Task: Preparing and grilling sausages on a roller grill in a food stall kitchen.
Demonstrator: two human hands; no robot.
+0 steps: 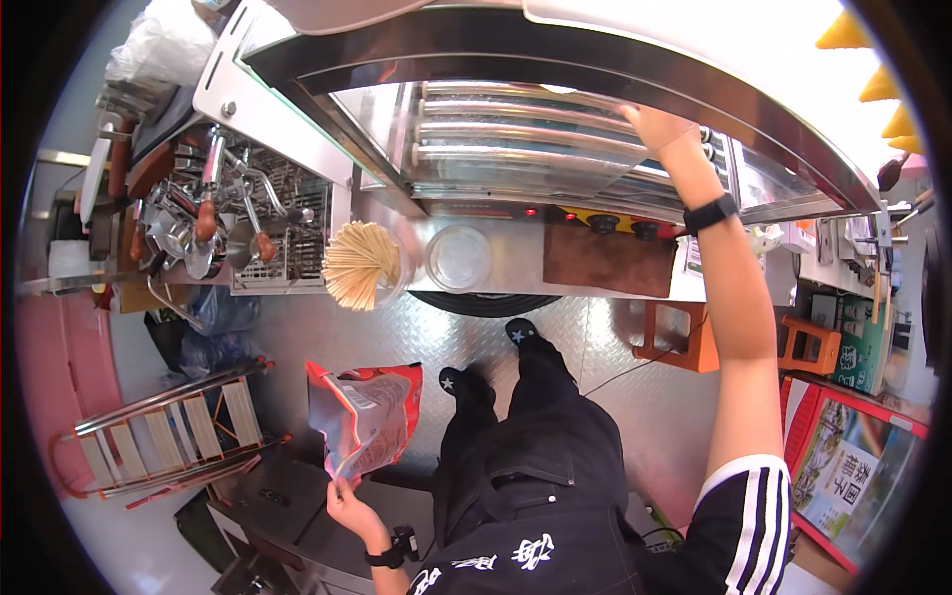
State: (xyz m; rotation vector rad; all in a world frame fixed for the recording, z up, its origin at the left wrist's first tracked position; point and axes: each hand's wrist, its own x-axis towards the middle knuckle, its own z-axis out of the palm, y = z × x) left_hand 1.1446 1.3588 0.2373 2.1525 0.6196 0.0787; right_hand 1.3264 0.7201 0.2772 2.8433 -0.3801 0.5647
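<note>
My left hand (352, 507) pinches the edge of a red printed plastic packet (370, 418), which hangs up and outward with see-through parts. What is inside the packet cannot be made out. On the far side of the counter, my right hand (664, 132) is over the right end of a roller grill's steel rollers (520, 132), its thumb pointing left. The grill's black frame (535, 44) and glass hide its fingertips, so whether they hold anything is unclear. Below the rollers, the front panel has black knobs (602, 223) and lit red indicators.
On the counter edge stand a container of wooden sticks (364, 264) and a clear round tub (459, 258), beside a brown cloth (610, 260). Espresso portafilters (208, 216) crowd the left. Orange stools (678, 338) stand beneath; a folding ladder (171, 431) lies left.
</note>
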